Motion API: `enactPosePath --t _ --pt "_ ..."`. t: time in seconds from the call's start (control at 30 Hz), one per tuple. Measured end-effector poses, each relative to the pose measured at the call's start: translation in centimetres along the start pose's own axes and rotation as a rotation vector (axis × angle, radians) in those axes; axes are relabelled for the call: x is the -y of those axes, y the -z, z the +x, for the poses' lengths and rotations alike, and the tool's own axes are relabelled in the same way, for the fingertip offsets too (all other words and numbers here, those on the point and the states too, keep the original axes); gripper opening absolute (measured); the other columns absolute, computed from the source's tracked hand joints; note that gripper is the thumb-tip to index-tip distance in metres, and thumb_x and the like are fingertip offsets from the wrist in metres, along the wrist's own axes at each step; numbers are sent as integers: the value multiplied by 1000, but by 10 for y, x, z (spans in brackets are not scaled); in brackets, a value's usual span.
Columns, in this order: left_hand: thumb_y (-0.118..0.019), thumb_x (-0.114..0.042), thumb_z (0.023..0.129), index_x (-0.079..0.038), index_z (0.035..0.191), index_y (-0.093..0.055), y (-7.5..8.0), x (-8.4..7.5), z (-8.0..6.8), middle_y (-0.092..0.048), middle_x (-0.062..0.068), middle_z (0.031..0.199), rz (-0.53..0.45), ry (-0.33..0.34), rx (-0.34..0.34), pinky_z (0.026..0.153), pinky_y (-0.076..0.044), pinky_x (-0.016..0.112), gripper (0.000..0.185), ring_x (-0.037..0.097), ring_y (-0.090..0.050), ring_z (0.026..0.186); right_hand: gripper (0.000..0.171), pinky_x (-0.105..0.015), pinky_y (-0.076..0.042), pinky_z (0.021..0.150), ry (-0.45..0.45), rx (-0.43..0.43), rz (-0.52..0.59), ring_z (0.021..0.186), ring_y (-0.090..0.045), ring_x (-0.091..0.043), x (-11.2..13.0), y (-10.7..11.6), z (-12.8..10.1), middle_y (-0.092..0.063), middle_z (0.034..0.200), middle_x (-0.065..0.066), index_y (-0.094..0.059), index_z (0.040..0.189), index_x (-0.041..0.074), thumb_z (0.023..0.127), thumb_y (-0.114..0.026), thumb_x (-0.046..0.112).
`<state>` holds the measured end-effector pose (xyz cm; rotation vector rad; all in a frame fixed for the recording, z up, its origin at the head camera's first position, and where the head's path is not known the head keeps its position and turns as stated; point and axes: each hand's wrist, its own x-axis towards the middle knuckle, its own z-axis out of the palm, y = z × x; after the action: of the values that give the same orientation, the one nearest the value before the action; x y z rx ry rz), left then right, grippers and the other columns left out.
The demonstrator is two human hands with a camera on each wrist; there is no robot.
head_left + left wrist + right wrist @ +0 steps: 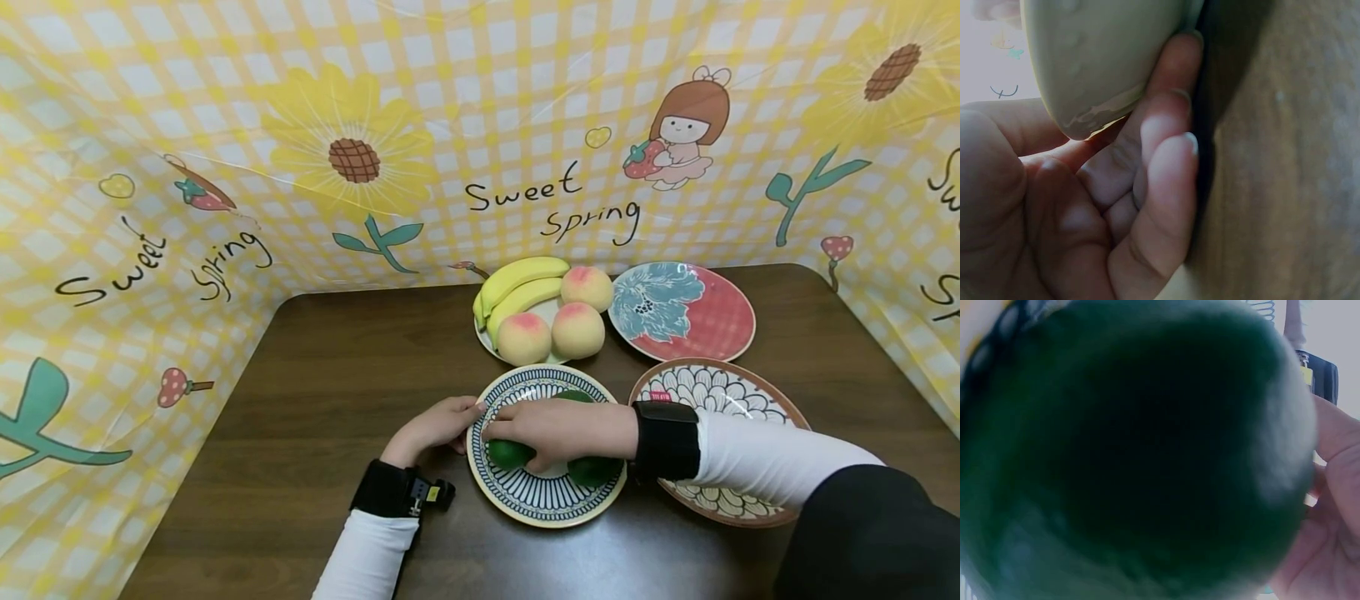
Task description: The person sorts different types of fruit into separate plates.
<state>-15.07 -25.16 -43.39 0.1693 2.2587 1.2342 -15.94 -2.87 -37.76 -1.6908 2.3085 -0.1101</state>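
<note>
The round green fruit (510,454) at nine o'clock on the blue-striped ceramic plate (545,504) was clasped by the right hand (558,429), best lifted straight while the plate's rim was pinched steady by the left hand (431,429).

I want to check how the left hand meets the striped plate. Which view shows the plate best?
The head view: the whole striped plate shows, with the left hand at its rim. The left wrist view shows only its pale underside edge against the fingers; the right wrist view shows a sliver behind a green fruit.

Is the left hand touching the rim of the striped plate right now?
Touching. The left wrist view shows the left hand's fingers curled against the striped plate's rim; the head view agrees.
</note>
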Motion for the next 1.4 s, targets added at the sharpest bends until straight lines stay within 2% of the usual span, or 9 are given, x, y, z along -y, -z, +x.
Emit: enactPosePath --t 0.37,0.7,1.1,1.4 --pt "-39 -22 111 4 122 -61 -1 0 1 -67 2 81 9 13 -8 58 -50 22 36 7 -56 62 60 -26 -51 103 -7 39 -22 118 -61 -14 3 -9 0 -65 130 -4 -58 141 17 86 -82 19" --pt "-39 -22 111 5 123 -61 -1 -1 2 -68 4 82 17 4 1 59 -50 22 37 7 -57 62 63 -27 -52 103 -3 10 -78 118 -62 -15 3 -11 -1 -65 130 -4 -57 141 16 85 -83 19" --pt "-39 -22 111 4 123 -62 -3 0 2 -68 4 82 19 15 -12 58 -50 22 36 8 -57 62 63 -27 -52 103 -18 15 -63 120 -61 -15 6 -12 -5 -63 131 -5 -56 142 17 85 -82 20" --pt "-39 -23 112 2 120 -62 0 -1 1 -66 2 82 37 15 -18 59 -50 22 35 8 -57 63 62 -27 -53 102 16 -42 -85 120 -62 -16 6 -16 -8 -63 129 -3 -58 139 18 83 -85 24"
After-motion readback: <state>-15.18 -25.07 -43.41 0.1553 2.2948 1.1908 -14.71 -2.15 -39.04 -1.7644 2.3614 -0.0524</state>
